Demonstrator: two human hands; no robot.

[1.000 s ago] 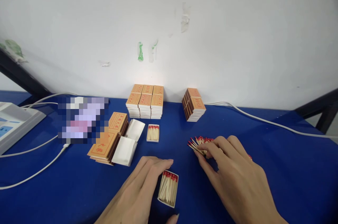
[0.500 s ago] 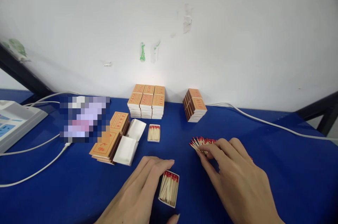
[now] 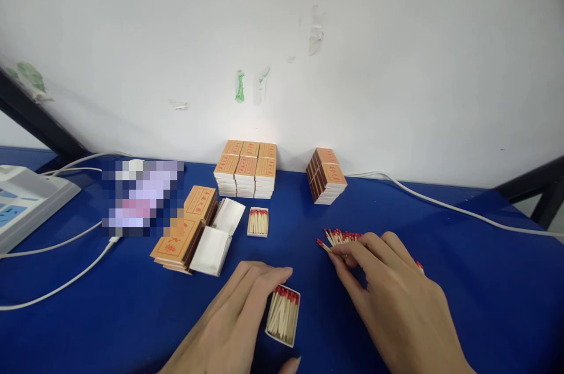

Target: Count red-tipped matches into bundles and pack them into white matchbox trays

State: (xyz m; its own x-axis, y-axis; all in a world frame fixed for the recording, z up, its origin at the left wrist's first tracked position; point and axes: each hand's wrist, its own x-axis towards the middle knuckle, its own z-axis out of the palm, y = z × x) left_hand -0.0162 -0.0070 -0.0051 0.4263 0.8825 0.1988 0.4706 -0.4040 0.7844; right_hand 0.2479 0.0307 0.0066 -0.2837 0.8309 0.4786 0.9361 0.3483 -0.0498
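My left hand [image 3: 238,309] curves around the left side of a white matchbox tray [image 3: 291,340] filled with red-headed matches. Its fingertips are at the tray's upper edge and its thumb is near the lower edge, steadying it on the table. Between the thumb and index finger of my right hand [image 3: 392,292] a match [image 3: 322,244] is pinched, its red head pointing up and left. Just behind those fingers lies a loose pile of matches [image 3: 341,235], partly hidden by the hand.
Another filled tray [image 3: 258,223] sits further back. Left of it are white empty trays [image 3: 211,250] and orange matchbox sleeves [image 3: 178,240]. Stacked matchboxes [image 3: 245,168] and a smaller stack [image 3: 326,177] stand by the wall. A power strip [image 3: 39,192], a blurred-out object and white cables [image 3: 440,204] lie around.
At my right fingertips, the fan of several matches has thinned to a single match sticking out, apart from the pile. My left hand and the tray hold their place.
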